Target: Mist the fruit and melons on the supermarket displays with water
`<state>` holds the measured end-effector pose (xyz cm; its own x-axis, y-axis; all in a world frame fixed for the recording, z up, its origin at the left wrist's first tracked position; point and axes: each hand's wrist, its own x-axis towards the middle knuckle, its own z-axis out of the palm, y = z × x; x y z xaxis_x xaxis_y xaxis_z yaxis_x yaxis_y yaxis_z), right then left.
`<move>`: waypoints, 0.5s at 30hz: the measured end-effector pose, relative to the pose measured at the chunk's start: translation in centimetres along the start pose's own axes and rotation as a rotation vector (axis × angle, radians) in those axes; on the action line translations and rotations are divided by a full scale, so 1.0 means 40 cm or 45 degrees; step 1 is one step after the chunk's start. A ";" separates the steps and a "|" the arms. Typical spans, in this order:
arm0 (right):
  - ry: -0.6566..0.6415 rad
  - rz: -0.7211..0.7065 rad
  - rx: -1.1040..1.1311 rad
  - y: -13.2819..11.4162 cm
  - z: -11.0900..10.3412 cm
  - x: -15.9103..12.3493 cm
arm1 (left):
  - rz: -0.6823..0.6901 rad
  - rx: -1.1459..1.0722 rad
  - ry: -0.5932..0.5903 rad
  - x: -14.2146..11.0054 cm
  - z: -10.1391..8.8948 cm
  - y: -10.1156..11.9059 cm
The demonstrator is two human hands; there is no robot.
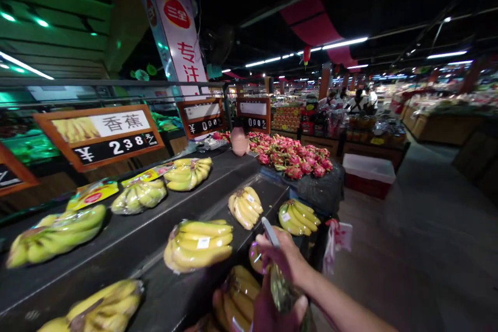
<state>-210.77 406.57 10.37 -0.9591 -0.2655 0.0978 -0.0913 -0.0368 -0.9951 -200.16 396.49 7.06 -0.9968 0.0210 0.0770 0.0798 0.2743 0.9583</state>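
My right hand (286,259) reaches in from the lower right, its fingers closed on a slim grey-white tool (270,231) that points up and left. Just below it, my left hand (270,314) sits at the bottom edge in shadow and grips a shiny bunched piece of clear plastic (282,290). Both hands hover over a wrapped banana bunch (237,301) on the lowest tier of a dark stepped display (155,249). Another wrapped bunch (200,249) lies a little to the left of the hands.
Several more banana bunches lie across the tiers. A banana price sign (99,137) reads 2.38. Beyond are dragon fruit (291,158), a pink jar (239,140) and a red-and-white box (368,174) on the floor. The aisle floor (420,249) runs right; people stand far back.
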 end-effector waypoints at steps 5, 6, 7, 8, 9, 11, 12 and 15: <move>0.107 0.067 -0.106 0.083 -0.055 -0.083 | -0.141 -0.033 -0.132 -0.040 0.056 -0.055; 0.127 0.115 -0.105 0.099 -0.064 -0.097 | -0.156 -0.044 -0.161 -0.047 0.069 -0.062; 0.136 0.157 -0.104 0.114 -0.072 -0.110 | -0.167 -0.056 -0.190 -0.054 0.082 -0.068; 0.137 0.191 -0.102 0.129 -0.080 -0.123 | -0.175 -0.069 -0.218 -0.060 0.097 -0.074; 0.136 0.214 -0.098 0.143 -0.089 -0.135 | -0.180 -0.080 -0.241 -0.066 0.111 -0.079; 0.147 0.233 -0.095 0.168 -0.110 -0.157 | -0.189 -0.095 -0.277 -0.074 0.136 -0.091; 0.155 0.238 -0.096 0.178 -0.121 -0.168 | -0.192 -0.101 -0.295 -0.077 0.148 -0.098; 0.173 0.267 -0.084 0.196 -0.153 -0.190 | -0.175 -0.154 -0.337 -0.075 0.177 -0.120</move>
<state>-205.84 414.19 1.77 -0.9857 -0.1286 -0.1089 0.1006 0.0697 -0.9925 -197.54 401.93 0.29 -0.9626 0.2456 -0.1147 -0.0720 0.1761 0.9817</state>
